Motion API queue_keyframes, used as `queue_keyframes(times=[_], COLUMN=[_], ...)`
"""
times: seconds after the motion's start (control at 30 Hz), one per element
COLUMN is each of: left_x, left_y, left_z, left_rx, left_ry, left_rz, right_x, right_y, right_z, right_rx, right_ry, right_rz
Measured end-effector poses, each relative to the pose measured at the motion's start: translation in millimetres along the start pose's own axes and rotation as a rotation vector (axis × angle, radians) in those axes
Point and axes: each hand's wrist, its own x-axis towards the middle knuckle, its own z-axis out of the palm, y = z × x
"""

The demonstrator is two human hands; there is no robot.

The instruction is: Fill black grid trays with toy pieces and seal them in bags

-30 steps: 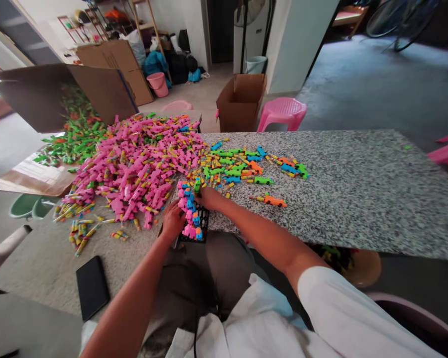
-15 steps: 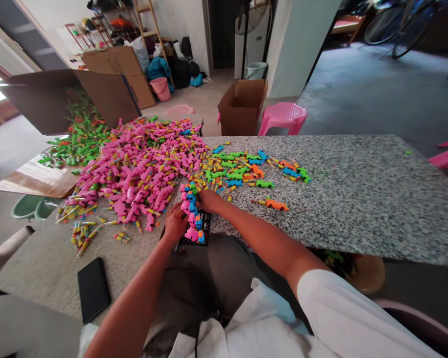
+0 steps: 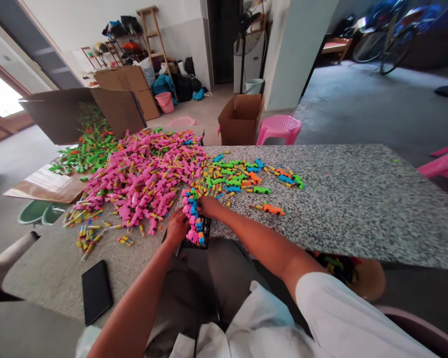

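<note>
A black tray (image 3: 204,237) with a grid of holes sits at the table's near edge, above my lap. Rows of small pink toy cars (image 3: 192,235) and blue toy cars (image 3: 193,211) stand close together in it. My left hand (image 3: 177,226) is at the tray's left side, its fingers curled against the pink row. On the other side my right hand (image 3: 210,207) has its fingers closed at the far end of the blue row. Whatever either hand pinches is hidden by the fingers and the toys.
A big heap of pink toy cars (image 3: 142,179) covers the table's left part, beside green ones (image 3: 93,146) spilling from a cardboard box (image 3: 48,112). Mixed-colour cars (image 3: 239,178) lie beyond my right hand. A black phone (image 3: 97,292) rests at the near left. A pink stool (image 3: 280,127) stands behind the table.
The whole view has shifted slightly as the head tilted, so the table and background sit lower. Both hands stay at the tray, with only slight finger movement.
</note>
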Motion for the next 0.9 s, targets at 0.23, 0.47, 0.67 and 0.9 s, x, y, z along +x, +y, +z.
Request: queue_keyframes(times=[0.23,0.47,0.67,0.9], left_x=[-0.4,-1.2,0.2,-1.3], left_y=[0.8,1.5,5.0,7.6], left_z=[-0.6,-0.7,-4.5,-4.9], left_rx=[0.004,0.036,0.034,0.012], left_ry=[-0.004,-0.005,-0.019,-0.03], left_rz=[0.043,0.025,0.034,0.016], right_x=[-0.9,6.6,2.2,-39.6], right_y=[8.9,11.6,21.2,124.1], right_z=[11.5,23.3,-1.2,-70.8], right_rx=[0.086,0.078,0.098,-0.204], right_ry=[0.128,0.152,0.04,0.283], right_rz=[-0.01,-0.046,-0.051,0.477])
